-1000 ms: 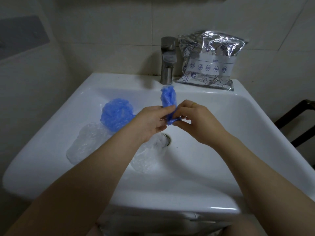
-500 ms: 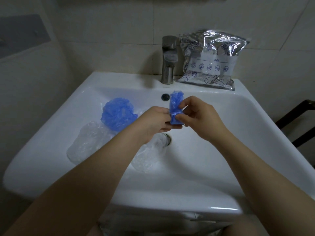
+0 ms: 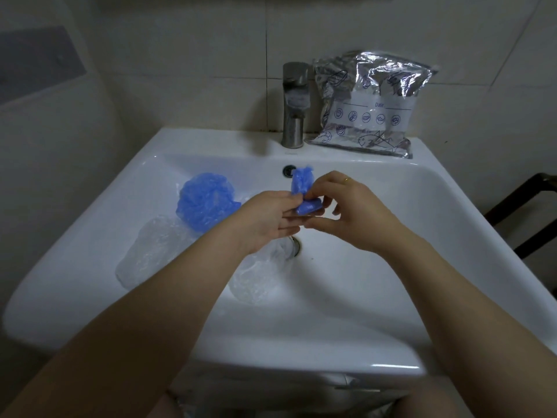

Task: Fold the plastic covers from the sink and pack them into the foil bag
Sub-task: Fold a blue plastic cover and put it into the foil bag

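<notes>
Over the middle of the white sink [image 3: 391, 224], both hands work a small blue plastic cover [image 3: 302, 188], rolled tight at its lower end with a ruffled tip sticking up. My left hand [image 3: 268, 220] pinches it from the left, and my right hand [image 3: 352, 209] pinches it from the right with curled fingers. A second blue cover [image 3: 205, 200] lies crumpled in the basin's left part. Two clear covers lie in the basin: one at the left [image 3: 153, 248], one near the drain [image 3: 259, 276], partly behind my left arm. The silver foil bag [image 3: 370, 107] leans on the wall at the back right.
A metal faucet [image 3: 295, 104] stands at the back centre, just left of the foil bag. The overflow hole [image 3: 288, 170] sits right behind the held cover. A dark frame [image 3: 524, 215] stands right of the sink. Tiled walls close in behind and to the left.
The long blue strip has been rolled up shorter between my fingers; only a short ruffled tip now stands above the roll. Both hands stayed over the drain.
</notes>
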{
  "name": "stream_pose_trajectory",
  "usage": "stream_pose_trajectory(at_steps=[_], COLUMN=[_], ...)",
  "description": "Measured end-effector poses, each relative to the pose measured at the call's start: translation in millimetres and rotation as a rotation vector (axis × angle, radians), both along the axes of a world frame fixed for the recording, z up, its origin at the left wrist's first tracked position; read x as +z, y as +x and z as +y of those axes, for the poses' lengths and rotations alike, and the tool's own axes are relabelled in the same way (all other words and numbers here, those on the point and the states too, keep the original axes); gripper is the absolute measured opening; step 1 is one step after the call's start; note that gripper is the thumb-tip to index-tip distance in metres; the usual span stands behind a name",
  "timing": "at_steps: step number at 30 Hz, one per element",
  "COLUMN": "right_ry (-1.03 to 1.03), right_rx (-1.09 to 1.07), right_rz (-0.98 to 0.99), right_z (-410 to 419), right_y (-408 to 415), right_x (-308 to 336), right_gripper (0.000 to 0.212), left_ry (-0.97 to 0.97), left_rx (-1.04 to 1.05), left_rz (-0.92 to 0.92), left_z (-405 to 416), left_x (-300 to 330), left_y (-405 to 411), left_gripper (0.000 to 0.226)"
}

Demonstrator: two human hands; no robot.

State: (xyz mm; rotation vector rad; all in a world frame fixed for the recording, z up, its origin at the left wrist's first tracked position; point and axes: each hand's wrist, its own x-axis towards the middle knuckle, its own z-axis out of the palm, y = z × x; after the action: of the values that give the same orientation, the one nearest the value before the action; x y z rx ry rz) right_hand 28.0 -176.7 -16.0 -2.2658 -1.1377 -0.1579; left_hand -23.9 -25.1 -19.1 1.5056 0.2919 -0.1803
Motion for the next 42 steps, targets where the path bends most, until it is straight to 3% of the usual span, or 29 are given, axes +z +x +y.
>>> stream_pose_trajectory(at_steps=[7, 13, 16, 23, 28, 32, 34, 37, 42], right_ry=[0.046, 0.02, 0.09, 0.272, 0.37, 0.428, 0.485, 0.472, 0.513], right_rx=[-0.033, -0.009, -0.079, -0.304, -0.243, -0.098, -0.061, -0.092, -0.157], right_rz=[-0.08, 0.019, 0.148, 0.521, 0.82, 0.989, 1.0, 0.861, 0.71], right_z=[1, 3, 6, 6, 0, -2, -1, 0, 1], right_y=[1, -1, -3, -3, -2, -1, -2, -3, -3], right_x=[1, 0, 1, -1, 5, 5, 5, 6, 6], right_gripper=[0.016, 0.014, 0.012, 0.025, 0.037, 0.024, 0.019, 0.015, 0.014], left_ry=[-0.08, -0.026, 0.004, -0.047, -0.022, -0.02, 0.017, 0.059, -0.001], left_rx=[0.036, 0.135, 0.12, 0.087, 0.034, 0.014, 0.012, 0.024, 0.012], left_rz=[0.024, -0.018, -0.033, -0.088, -0.121, -0.15, -0.144, -0.139, -0.151], left_z=[-4, 2, 3, 1, 0, -1, -1, -3, -7], left_x=[2, 0, 1, 4, 7, 9, 8, 7, 8], left_y=[0, 4, 5, 3, 1, 0, 0, 0, -2], left_gripper=[0.026, 0.015, 0.005, 0.016, 0.007, 0.009, 0.009, 0.009, 0.018])
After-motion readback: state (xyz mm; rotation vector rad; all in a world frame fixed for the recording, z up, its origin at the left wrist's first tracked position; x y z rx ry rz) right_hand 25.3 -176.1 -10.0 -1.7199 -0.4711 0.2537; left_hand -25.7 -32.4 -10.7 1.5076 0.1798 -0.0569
